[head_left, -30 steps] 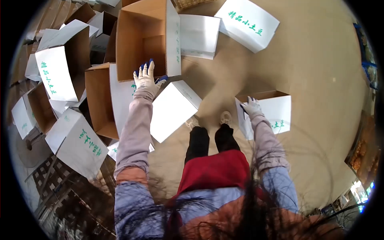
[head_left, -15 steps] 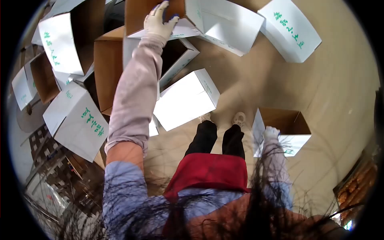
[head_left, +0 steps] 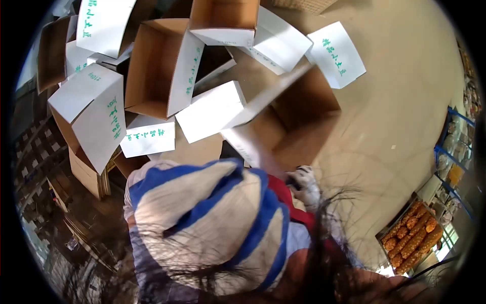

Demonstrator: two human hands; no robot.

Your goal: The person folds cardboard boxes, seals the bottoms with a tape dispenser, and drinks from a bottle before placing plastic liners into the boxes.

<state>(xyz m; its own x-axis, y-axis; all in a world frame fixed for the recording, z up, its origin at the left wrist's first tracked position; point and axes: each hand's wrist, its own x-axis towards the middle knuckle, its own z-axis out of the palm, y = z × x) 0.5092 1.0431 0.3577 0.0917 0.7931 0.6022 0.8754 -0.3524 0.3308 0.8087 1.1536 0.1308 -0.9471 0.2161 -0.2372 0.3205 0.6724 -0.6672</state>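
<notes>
My left hand (head_left: 212, 218), in a beige and blue glove, is very near the camera. Its fingers lie curled side by side, and anything inside them is hidden. Gloved in white, my right hand (head_left: 305, 183) is closed at the lower edge of an open cardboard box (head_left: 304, 121), brown inside and white outside. This box is raised and tilted in front of my body, its near white side blurred. Just left of it is a white box (head_left: 211, 111). An upright open box (head_left: 157, 66) with green writing stands farther left.
More white boxes with green writing lie around, one at the far left (head_left: 91, 111) and one at the upper right (head_left: 336, 53). Flattened cardboard (head_left: 83, 175) leans at the lower left. A crate of orange-brown packs (head_left: 412, 235) and blue racking (head_left: 453, 152) are at the right.
My left hand has left the box at the top and come back close to the camera. The box at my right hand has risen and moved left. The view has shifted.
</notes>
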